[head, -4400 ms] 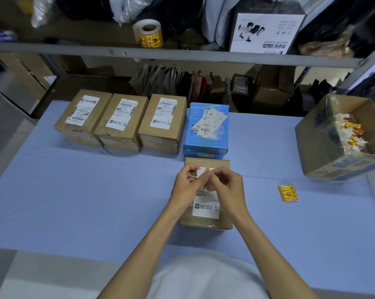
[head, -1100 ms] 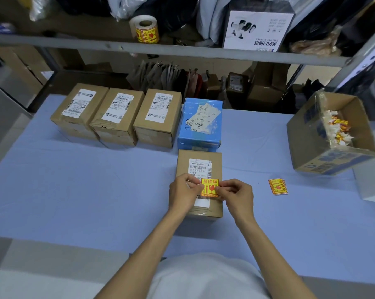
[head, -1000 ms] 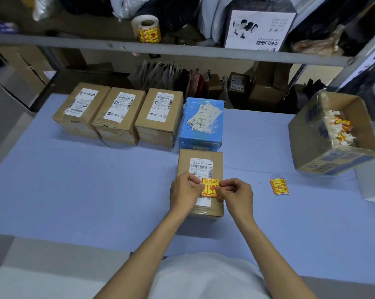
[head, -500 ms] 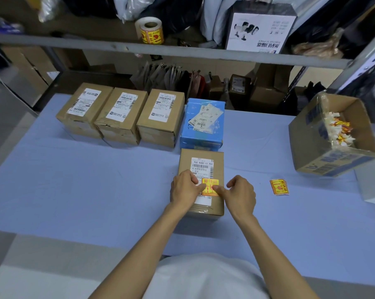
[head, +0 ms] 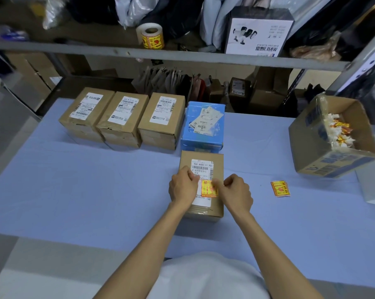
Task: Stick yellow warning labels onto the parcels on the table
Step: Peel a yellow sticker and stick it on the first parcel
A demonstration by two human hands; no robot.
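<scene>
A small brown parcel with a white shipping label lies on the blue table in front of me. A yellow warning label lies flat on its top, over the shipping label. My left hand is curled, and its thumb presses the label's left edge. My right hand is also curled and presses the label's right edge. Behind stand three brown parcels in a row and a blue parcel, none with a yellow label showing.
A few loose yellow labels lie on the table to the right. An open carton with crumpled backing scraps stands at the far right. A label roll and a white scanner box sit on the shelf above.
Both hands peeled a label above the parcel, lowered it onto the top and pressed it down. In the last half second the right hand's fingers curled in; the label stays flat.
</scene>
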